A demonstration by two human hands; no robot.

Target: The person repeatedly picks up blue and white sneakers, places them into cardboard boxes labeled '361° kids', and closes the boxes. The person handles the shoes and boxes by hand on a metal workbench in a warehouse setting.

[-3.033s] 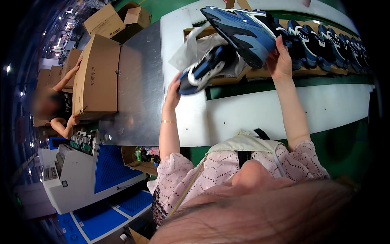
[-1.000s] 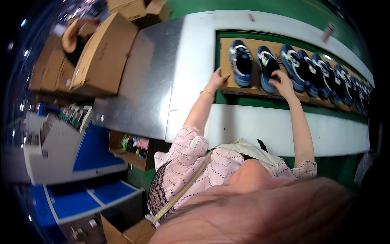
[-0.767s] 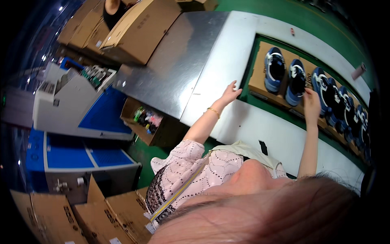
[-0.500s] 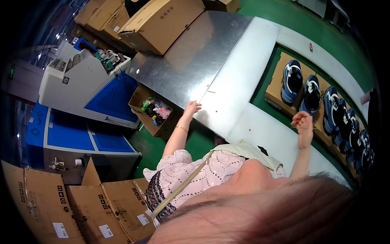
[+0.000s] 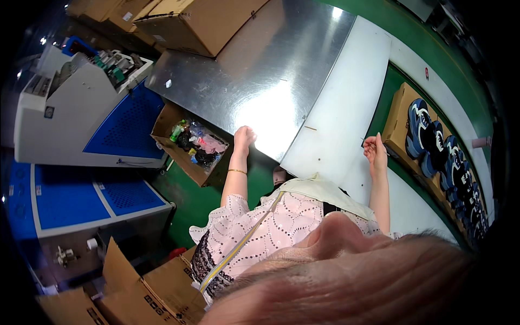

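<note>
My left hand (image 5: 245, 136) hovers at the near edge of a shiny metal table (image 5: 227, 92), its fingers curled in. Glare behind it and the turn of the hand hide whether anything is inside. Over the white tabletop (image 5: 336, 114), my right hand (image 5: 376, 150) is raised with bent fingers around a thin, needle-like rod; only its dark tip shows beside the fingers. Just right of that hand stand several blue, black and white sneakers (image 5: 418, 124), lined up on a long cardboard box (image 5: 401, 122).
An open carton (image 5: 162, 127) with crumpled plastic bits stands left of the metal table. Beyond it is a white-and-blue machine (image 5: 70, 114). A large closed carton (image 5: 200, 27) sits on the table's far end; opened cartons (image 5: 168, 281) lie at lower left. A small red item (image 5: 427, 73) rests on the far white rail.
The view has turned, shifting the sneakers right. My left hand has gone from loosely spread fingers to curled ones. My right hand has moved left, still with the thin rod.
</note>
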